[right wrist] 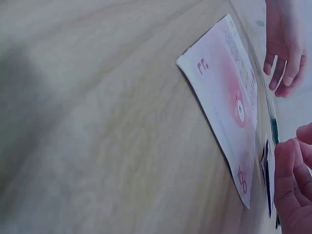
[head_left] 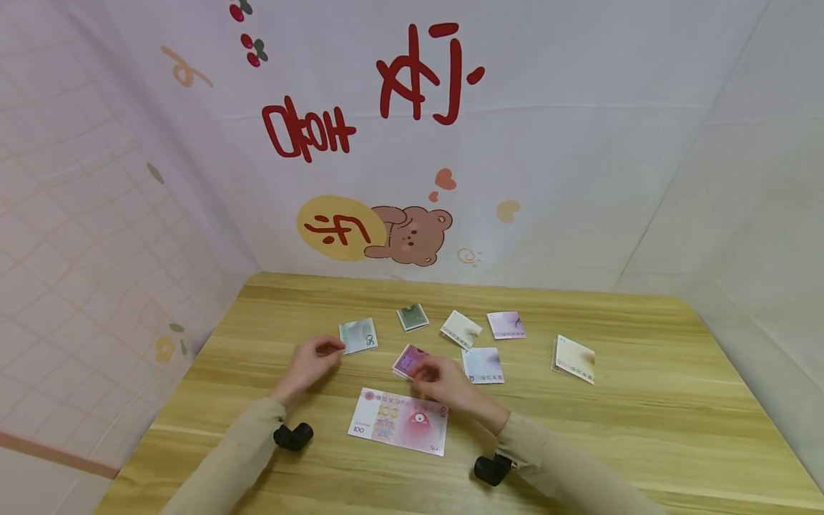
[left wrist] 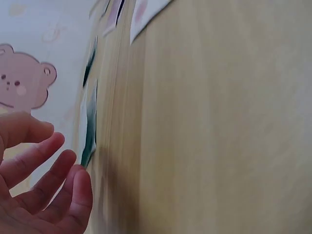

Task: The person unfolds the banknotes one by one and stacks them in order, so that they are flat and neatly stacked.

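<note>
My left hand, loosely bent, is beside the folded green 50 banknote. In the left wrist view the fingers have nothing between them, and the green note lies beyond them. Over the right edge of a folded purple banknote hovers my right hand, covering part of it. The right wrist view shows loosely bent fingertips in front of that note; whether they touch it is hard to tell. Below lies a flat, unfolded pink 100 banknote, its upper right corner partly behind the right hand.
Several other folded notes lie further back: a dark green one, a pale one, a lilac one, a bluish one and a cream one. A printed cloth stands behind the wooden table.
</note>
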Tool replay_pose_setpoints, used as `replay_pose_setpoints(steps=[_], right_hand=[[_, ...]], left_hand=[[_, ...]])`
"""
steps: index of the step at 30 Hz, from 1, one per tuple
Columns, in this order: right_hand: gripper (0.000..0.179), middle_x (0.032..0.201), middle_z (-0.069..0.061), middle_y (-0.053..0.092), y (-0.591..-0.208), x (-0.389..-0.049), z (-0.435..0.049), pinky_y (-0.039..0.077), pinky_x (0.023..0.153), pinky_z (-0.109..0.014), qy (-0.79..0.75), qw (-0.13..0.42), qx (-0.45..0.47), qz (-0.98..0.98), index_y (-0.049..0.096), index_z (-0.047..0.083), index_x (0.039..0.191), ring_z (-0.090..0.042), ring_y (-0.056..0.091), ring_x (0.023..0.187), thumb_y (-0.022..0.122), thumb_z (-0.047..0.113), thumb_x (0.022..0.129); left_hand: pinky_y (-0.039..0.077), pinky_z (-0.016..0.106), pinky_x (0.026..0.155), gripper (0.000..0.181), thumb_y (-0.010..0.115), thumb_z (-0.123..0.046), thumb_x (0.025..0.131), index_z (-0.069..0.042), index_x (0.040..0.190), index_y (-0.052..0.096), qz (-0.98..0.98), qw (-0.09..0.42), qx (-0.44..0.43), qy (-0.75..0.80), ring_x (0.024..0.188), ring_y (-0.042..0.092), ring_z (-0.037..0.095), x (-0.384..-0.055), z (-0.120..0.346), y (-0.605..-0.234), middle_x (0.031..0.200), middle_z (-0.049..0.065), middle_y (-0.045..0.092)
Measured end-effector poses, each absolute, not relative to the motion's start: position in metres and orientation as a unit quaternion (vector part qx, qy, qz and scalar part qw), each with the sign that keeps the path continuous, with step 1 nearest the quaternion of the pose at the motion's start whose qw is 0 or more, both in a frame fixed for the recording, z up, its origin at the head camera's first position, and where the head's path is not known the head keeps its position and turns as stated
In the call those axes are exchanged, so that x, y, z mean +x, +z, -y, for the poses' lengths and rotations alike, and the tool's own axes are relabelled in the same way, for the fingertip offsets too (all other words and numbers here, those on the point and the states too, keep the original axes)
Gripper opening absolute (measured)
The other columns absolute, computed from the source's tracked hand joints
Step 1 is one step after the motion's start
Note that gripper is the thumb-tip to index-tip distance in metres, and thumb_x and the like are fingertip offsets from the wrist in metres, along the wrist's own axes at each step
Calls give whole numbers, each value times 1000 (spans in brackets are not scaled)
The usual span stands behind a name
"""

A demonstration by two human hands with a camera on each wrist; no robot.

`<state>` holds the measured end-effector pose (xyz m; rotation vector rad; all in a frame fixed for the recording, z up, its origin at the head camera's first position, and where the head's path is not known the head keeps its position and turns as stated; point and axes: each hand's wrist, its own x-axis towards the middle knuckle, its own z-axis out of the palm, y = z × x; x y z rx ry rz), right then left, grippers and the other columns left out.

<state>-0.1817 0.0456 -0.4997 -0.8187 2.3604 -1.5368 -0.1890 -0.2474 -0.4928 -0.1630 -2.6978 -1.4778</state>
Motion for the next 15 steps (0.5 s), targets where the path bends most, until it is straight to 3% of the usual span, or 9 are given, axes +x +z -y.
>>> replay_pose_setpoints(steps=[6, 15], right_hand=[[14, 80, -7, 64, -501, -183, -37, 49, 62, -22, -520, 100, -276, -802, 66, -7, 95, -10, 57, 70, 65, -5, 81], [14, 82, -5, 64, -501, -182, -27, 49, 62, -22, -531, 100, -269, -797, 67, -5, 95, -9, 56, 72, 66, -3, 81]], left_hand=[[48, 43, 87, 18, 65, 3, 85, 6, 103, 68, 888, 32, -59, -454, 99, 61, 33, -202, 257, -492, 103, 18, 67], [30, 59, 103, 32, 68, -3, 86, 7, 116, 64, 909, 38, -150, -387, 121, 46, 48, -223, 270, -497, 127, 30, 54]])
